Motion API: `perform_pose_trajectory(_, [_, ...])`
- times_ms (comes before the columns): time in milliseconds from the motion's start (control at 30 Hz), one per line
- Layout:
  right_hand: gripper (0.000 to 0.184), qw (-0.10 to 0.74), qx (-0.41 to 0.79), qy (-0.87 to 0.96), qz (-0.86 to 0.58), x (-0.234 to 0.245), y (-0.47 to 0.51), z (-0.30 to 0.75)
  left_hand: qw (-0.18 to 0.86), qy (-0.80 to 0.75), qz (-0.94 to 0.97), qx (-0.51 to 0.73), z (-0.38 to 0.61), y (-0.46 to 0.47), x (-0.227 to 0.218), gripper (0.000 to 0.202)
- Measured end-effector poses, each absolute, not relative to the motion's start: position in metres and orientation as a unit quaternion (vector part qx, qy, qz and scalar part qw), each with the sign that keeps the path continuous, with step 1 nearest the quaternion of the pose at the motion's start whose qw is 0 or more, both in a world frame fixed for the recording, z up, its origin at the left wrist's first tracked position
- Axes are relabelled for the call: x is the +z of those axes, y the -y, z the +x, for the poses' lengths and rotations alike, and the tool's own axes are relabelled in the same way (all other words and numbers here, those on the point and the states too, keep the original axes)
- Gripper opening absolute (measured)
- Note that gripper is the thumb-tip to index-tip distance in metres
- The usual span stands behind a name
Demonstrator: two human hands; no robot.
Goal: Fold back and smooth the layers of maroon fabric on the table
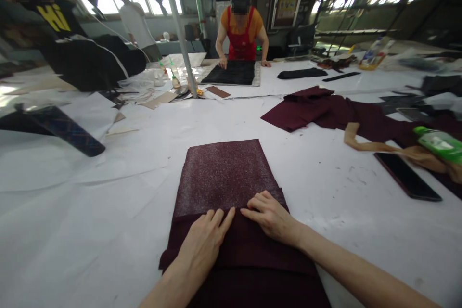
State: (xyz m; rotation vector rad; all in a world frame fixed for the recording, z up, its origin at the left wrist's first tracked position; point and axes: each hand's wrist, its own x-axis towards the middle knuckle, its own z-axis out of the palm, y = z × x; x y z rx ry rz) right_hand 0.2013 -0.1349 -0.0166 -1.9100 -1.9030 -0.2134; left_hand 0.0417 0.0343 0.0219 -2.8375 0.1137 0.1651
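Both palms down, fingers out, the left hand point(204, 243) and right hand point(270, 216) press side by side, fingertips nearly meeting, on the maroon cloth point(224, 173) (far half paler and speckled, near half plain and darker), which lies on the white table point(108, 211).

Body, as seen from the head camera:

1. My left hand point(204, 245) is bare. Its back and fingers show uncovered from fingertips to wrist.
2. My right hand point(271, 217) is bare as well. Its knuckles, fingers and wrist show uncovered.
3. My left forearm point(169, 286) is bare along its whole visible length, down to the lower edge of the view.
4. My right forearm point(361, 274) is bare along its whole visible length, out to the lower right corner.
5. My upper arms and clothing lie outside the view. Fingernail detail is too small to tell.
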Motion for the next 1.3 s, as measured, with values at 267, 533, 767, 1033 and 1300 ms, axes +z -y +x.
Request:
perform_pose_trajectory(267, [0.032, 0.194, -0.057, 0.687, -0.698, -0.018, 0.159, 0.217, 0.137, -0.08, -0.986, 0.046, 0.059, -0.019, 0.018, 0.058])
perform_pose_trajectory(533, [0.028, 0.18, -0.065, 0.685, -0.703, -0.016, 0.177, 0.23, 0.165, -0.075, -0.983, 0.034, 0.071, 0.0, 0.018, 0.058])
perform_pose_trajectory(767, [0.028, 0.164, -0.06, 0.683, -0.709, -0.015, 0.194, 0.241, 0.162, -0.1, -0.981, 0.038, 0.082, 0.01, 0.016, 0.061])
perform_pose_trajectory(1033, [0.027, 0.158, -0.065, 0.692, -0.701, -0.015, 0.207, 0.25, 0.181, -0.101, -0.977, 0.04, 0.091, 0.018, 0.017, 0.062])
perform_pose_trajectory(1300, [0.023, 0.124, -0.085, 0.675, -0.722, -0.011, 0.223, 0.246, 0.207, -0.095, -0.971, 0.073, 0.101, 0.03, 0.017, 0.065])
